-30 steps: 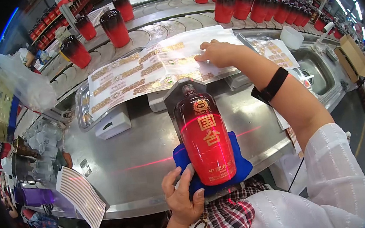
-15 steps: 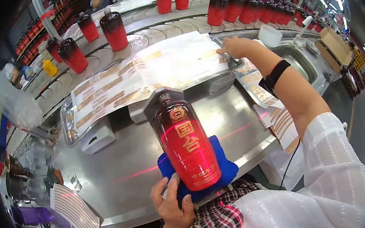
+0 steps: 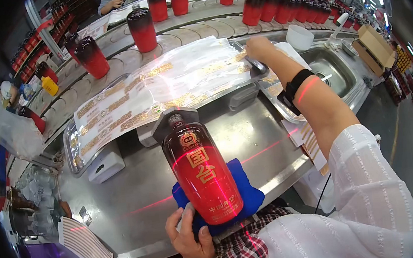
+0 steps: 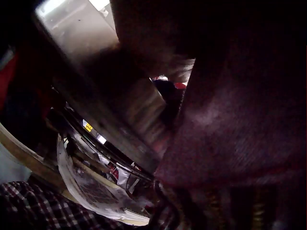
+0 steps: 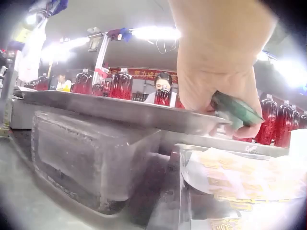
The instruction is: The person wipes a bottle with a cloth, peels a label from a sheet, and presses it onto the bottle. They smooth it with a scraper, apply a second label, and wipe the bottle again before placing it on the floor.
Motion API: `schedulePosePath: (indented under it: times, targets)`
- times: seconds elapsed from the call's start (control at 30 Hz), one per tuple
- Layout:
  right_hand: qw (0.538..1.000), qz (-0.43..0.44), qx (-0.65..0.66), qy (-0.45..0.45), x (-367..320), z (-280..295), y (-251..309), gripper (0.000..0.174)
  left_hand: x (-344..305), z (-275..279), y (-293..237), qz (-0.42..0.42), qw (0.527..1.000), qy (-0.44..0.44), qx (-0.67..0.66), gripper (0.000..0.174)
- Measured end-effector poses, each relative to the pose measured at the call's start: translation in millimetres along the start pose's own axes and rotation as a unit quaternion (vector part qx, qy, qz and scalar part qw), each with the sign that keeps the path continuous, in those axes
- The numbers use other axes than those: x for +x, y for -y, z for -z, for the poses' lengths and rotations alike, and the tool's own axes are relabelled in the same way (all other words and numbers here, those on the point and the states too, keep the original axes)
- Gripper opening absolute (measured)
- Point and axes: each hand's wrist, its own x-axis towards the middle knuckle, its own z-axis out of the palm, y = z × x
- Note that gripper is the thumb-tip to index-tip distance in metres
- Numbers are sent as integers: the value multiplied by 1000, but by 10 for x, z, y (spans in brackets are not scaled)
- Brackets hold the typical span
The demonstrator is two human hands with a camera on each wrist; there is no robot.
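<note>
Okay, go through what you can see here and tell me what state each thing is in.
Front red-and-black bottle, lying back, neck toward the metal tray
Blue cloth, rumpled, under the bottle
Left hand, fingers bent, beside the bottle's lower end
Right hand, pinching a dark green piece
Label sheet, spread over the tray
Conveyor bottles, upright
Striped sheet, bent, overhanging the steel table's edge
Cardboard box, open

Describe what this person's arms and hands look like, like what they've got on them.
The right hand and left hand show no gloves. A loose white sleeve with textured stripes covers the right upper arm, ending around the elbow. Near the right wrist is a wide black strap with a dark, boxy piece. The left sleeve can't be made out.
</note>
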Motion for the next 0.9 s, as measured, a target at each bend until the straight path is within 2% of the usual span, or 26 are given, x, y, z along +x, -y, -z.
schedulePosePath:
  times: [0.07,0.17,0.27,0.37,0.43,0.5,0.57,0.6,0.7,0.73,0.77,0.8,0.83,0.9]
  targets:
    - [999,42,-18,-29,-109,238,78,26,38,24,-41,15,1000,1,-12,45]
    - [974,183,45,-124,-252,617,232,15,187,209,-109,12,1000,12,3,46]
    - [914,298,145,-233,-553,1186,566,11,570,488,-137,-31,999,3,30,47]
    - [863,404,174,-248,-838,1792,882,14,1301,584,-397,-101,995,16,19,49]
    - [855,417,227,-206,-1125,2194,1091,13,1756,413,-578,-147,989,-12,-25,49]
    - [839,435,264,-192,-1331,2470,1219,13,2122,258,-732,-247,967,-40,55,43]
    - [818,454,288,-205,-1473,2600,1267,13,2314,230,-807,-247,966,46,51,32]
    - [809,446,320,-209,-1525,2594,1238,16,2368,219,-903,-220,970,102,-9,23]
    - [804,330,477,-132,-1865,2415,1248,30,2147,285,-1199,-41,981,148,-118,19]
    - [786,324,523,-65,-1997,2294,1312,43,2085,273,-1153,-33,950,154,-269,20]
    - [764,309,566,0,-2128,2172,1376,56,2016,267,-1165,-30,944,125,-305,21]
    - [770,314,554,43,-2251,2103,1437,51,1940,249,-1187,-26,936,94,-339,22]
    - [745,360,562,14,-2334,1954,1513,39,1855,238,-1213,-21,926,63,-371,22]
    - [686,262,670,107,-2543,1812,1574,28,1661,246,-1210,25,915,3,-403,22]
